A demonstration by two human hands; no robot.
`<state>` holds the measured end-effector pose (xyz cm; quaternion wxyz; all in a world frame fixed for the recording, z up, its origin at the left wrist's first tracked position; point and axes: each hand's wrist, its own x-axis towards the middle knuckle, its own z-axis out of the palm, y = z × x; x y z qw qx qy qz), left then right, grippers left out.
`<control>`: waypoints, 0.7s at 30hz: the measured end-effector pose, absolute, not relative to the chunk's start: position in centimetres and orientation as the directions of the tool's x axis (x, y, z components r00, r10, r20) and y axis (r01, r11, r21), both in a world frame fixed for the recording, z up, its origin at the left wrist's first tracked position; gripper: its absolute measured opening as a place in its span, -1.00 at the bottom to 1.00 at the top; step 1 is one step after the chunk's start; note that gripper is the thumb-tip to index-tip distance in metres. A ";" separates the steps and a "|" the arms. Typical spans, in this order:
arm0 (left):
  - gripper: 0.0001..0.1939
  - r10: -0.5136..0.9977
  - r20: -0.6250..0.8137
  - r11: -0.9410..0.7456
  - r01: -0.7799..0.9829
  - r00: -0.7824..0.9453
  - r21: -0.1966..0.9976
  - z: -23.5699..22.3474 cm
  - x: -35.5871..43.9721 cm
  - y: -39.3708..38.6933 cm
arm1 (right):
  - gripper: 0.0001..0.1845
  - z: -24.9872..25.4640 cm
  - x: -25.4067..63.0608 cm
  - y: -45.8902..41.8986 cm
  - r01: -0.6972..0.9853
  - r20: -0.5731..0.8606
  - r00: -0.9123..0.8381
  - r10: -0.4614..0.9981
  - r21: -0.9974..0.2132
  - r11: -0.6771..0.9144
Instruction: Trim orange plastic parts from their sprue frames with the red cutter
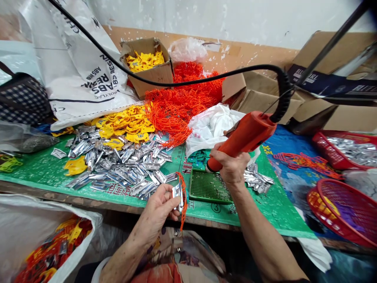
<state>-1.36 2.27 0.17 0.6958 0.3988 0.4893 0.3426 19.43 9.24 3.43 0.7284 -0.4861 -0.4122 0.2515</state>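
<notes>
My left hand is closed on a small silvery metal plate at the front edge of the table. An orange plastic strip piece hangs along that plate, with a bit of teal beside it. My right hand wraps round a red electric screwdriver, which is tilted with its nose pointing down and left. A black cable runs from its back end. Below the nose stands a green mesh tray holding small dark screws. The screwdriver and the plate are apart.
Loose metal plates, yellow plastic pieces and an orange heap cover the table's left and middle. Red baskets stand at right. A white sack with mixed pieces is at lower left. The black cable arches across the view.
</notes>
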 end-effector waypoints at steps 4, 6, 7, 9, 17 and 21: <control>-0.69 0.866 -0.404 0.447 -0.096 0.293 0.889 0.4 -1.4 2.2 | -0.88 3.4 19.5 9.2 0.040 0.352 0.541 0.764 -0.918 0.394; -0.68 0.866 -0.406 0.448 -0.092 0.292 0.889 0.6 -1.4 2.2 | -0.88 3.5 19.5 9.2 0.041 0.353 0.541 0.763 -0.918 0.395; -0.68 0.864 -0.408 0.450 -0.087 0.293 0.889 0.6 -1.4 2.2 | -0.87 3.5 19.5 9.2 0.040 0.356 0.541 0.762 -0.916 0.399; -0.66 0.860 -0.413 0.453 -0.079 0.299 0.888 0.7 -1.3 2.2 | -0.87 3.5 19.5 9.2 0.039 0.363 0.545 0.756 -0.911 0.409; -0.66 0.864 -0.420 0.462 -0.105 0.279 0.881 0.8 -1.2 2.1 | -0.85 3.5 19.7 9.3 0.004 0.366 0.564 0.740 -0.897 0.441; -0.41 0.873 -0.419 0.459 -0.125 0.251 0.880 0.9 -1.0 2.1 | -0.88 3.5 19.6 9.3 0.023 0.358 0.557 0.749 -0.908 0.418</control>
